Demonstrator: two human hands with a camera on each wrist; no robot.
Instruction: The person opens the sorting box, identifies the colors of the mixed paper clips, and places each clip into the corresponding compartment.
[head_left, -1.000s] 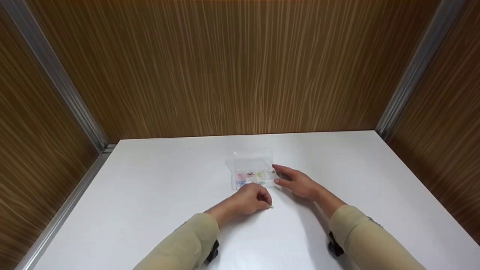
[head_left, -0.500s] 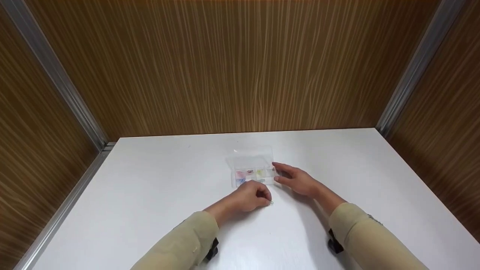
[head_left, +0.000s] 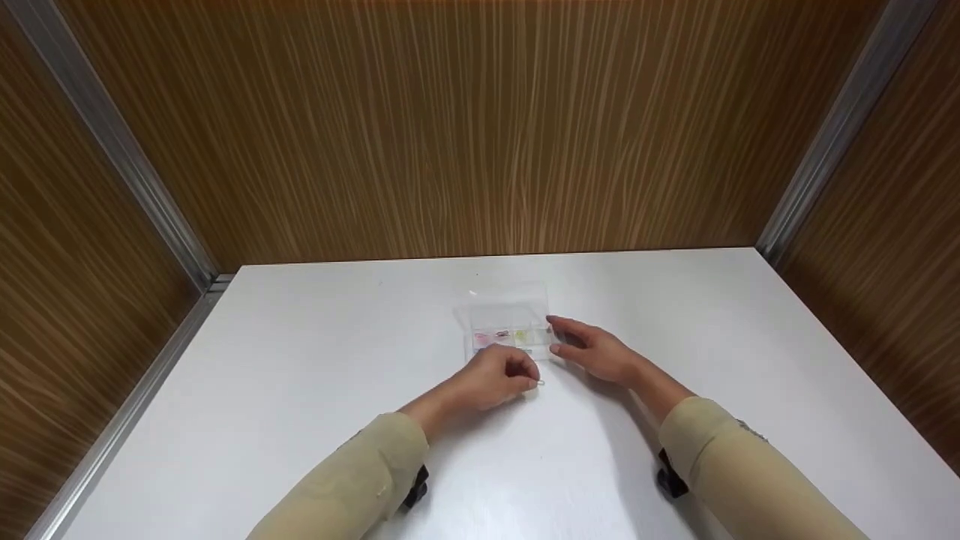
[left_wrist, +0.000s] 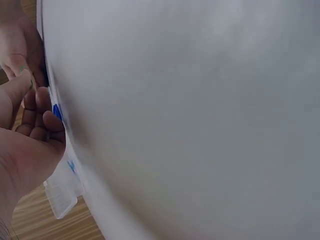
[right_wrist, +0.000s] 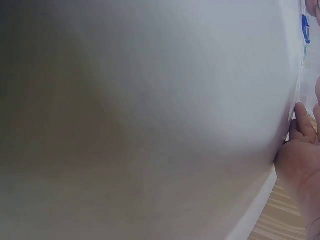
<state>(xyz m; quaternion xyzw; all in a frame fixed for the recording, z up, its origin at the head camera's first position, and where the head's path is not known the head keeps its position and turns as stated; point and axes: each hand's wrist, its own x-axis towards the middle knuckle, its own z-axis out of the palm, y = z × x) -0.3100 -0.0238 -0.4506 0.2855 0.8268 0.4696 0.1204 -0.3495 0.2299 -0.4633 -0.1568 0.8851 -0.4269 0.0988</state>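
Note:
My left hand (head_left: 491,377) pinches a small pale paper clip (head_left: 540,383) between thumb and forefinger, in front of a clear plastic box; in the left wrist view it shows as green bits (left_wrist: 23,68) at the thumb tip. The divided box (head_left: 541,355) lies with its lid (head_left: 506,294) folded back. Pink, red and yellow pieces (head_left: 519,335) sit in separate compartments; the left hand hides part of the front row. A blue loop-shaped piece (right_wrist: 305,29) shows in the right wrist view. My right hand (head_left: 602,355) rests its loosely spread fingertips against the box's right end.
The white tabletop (head_left: 337,337) spreads around the box and both forearms. A wood-grain panel (head_left: 480,135) stands behind it, with similar panels at left and right and metal posts (head_left: 817,127) in the corners.
My left hand has moved slightly away from me, toward the box's front edge, with the paper clip still pinched, covering more of the front row. The right hand stays at the box's right end.

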